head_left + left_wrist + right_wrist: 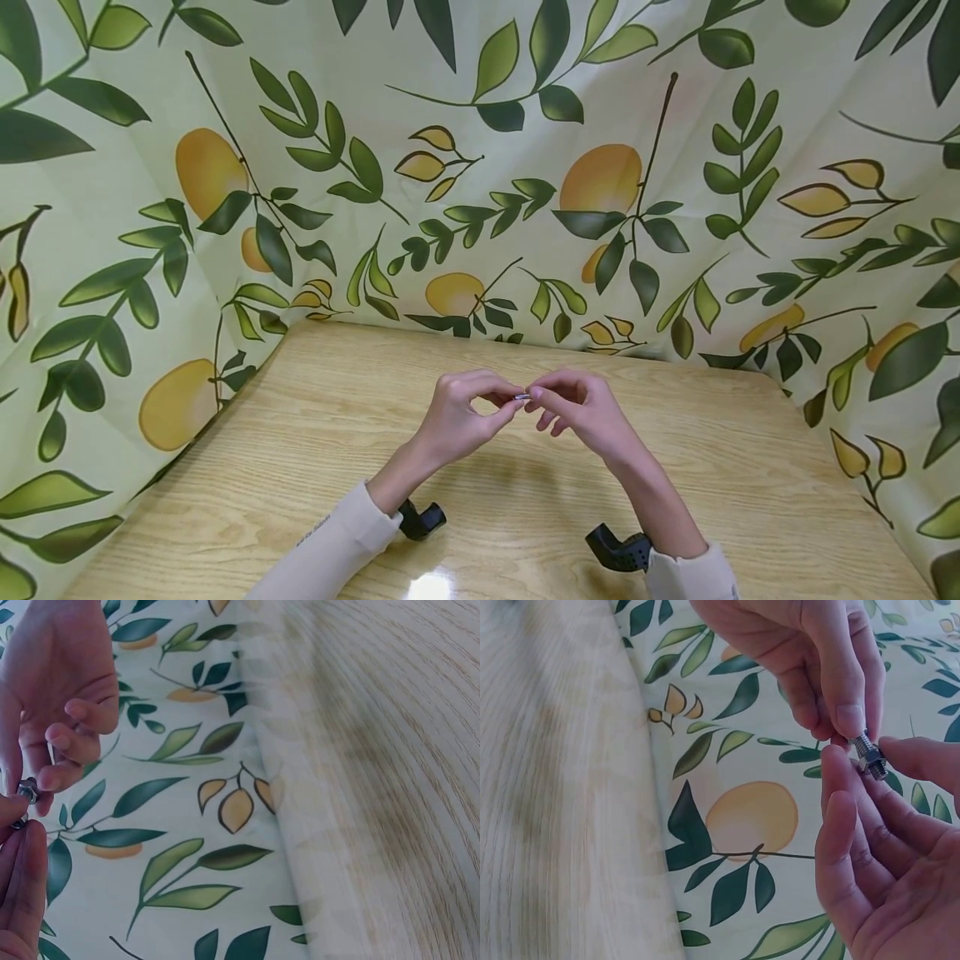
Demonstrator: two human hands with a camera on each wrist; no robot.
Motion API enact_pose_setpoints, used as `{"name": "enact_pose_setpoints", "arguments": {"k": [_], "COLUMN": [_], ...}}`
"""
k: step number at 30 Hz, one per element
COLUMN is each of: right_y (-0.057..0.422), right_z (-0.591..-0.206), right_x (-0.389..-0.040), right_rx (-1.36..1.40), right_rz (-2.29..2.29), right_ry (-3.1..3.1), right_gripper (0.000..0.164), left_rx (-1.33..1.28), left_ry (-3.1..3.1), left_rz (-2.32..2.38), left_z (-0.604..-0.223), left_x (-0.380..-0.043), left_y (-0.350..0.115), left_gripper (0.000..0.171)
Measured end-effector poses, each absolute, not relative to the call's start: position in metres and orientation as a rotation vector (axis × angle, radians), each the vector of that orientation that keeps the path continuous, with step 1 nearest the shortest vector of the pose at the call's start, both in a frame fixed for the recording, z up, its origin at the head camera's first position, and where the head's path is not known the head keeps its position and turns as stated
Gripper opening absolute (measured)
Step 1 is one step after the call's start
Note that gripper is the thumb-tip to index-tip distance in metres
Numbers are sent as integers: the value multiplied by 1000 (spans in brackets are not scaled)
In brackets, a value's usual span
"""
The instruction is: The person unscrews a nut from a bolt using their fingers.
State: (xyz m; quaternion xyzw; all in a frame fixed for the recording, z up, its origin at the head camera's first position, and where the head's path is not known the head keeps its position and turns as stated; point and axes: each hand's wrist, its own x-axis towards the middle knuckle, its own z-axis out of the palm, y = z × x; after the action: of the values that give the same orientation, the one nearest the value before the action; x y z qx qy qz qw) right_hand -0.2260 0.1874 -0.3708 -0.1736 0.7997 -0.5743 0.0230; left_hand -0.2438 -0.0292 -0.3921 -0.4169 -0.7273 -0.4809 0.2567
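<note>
A small silvery threaded bolt (863,742) with a hex nut (871,760) on its shaft is held up between both hands. My left hand (465,412) pinches one end of the bolt between thumb and fingers, covering that end. At the nut, my right hand (573,408) has its thumb on one side and a fingertip on the other. Its remaining fingers are spread and loosely bent in the right wrist view. From the left wrist, the nut (28,789) shows right by the fingertips of both hands.
Below the hands lies a light wood-grain table (337,383). Leaf-and-fruit patterned cloth (480,208) stands behind it and along its sides. Black mounts, a left one (422,520) and a right one (618,550), sit at the wrists by the pale sleeves.
</note>
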Motion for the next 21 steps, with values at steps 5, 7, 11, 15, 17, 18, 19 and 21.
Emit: {"name": "enact_pose_setpoints", "arguments": {"k": [5, 7, 11, 15, 17, 18, 19, 21], "right_y": [187, 187, 187, 186, 185, 185, 185, 185], "right_z": [-371, -372, -372, -372, -371, -371, -371, -370], "right_x": [-227, -227, -226, -226, -225, -225, -225, -225], "right_rx": [-536, -560, -582, -559, -553, -552, -549, -539], "right_rz": [-1769, -1788, -1817, -1838, -1846, -1851, -1856, -1869], "right_ry": [2461, 2462, 2466, 2475, 2485, 2487, 2491, 2487], "right_gripper": [26, 25, 24, 24, 24, 24, 24, 25], "left_rx": [-1127, -1125, -1120, -1126, -1131, -1131, -1130, -1129], "left_ry": [-1981, -1983, -1991, -1993, -1990, -1988, -1986, -1977], "left_rz": [-1302, -1303, -1305, -1317, -1319, -1320, -1317, -1311], "left_z": [-392, -392, -393, -393, -394, -394, -394, -395], "left_x": [-244, -244, -244, -244, -244, -245, -245, -246], "left_y": [-29, -29, -29, -29, -29, -29, -28, -28], "left_gripper": [11, 10, 9, 10, 10, 10, 10, 10]}}
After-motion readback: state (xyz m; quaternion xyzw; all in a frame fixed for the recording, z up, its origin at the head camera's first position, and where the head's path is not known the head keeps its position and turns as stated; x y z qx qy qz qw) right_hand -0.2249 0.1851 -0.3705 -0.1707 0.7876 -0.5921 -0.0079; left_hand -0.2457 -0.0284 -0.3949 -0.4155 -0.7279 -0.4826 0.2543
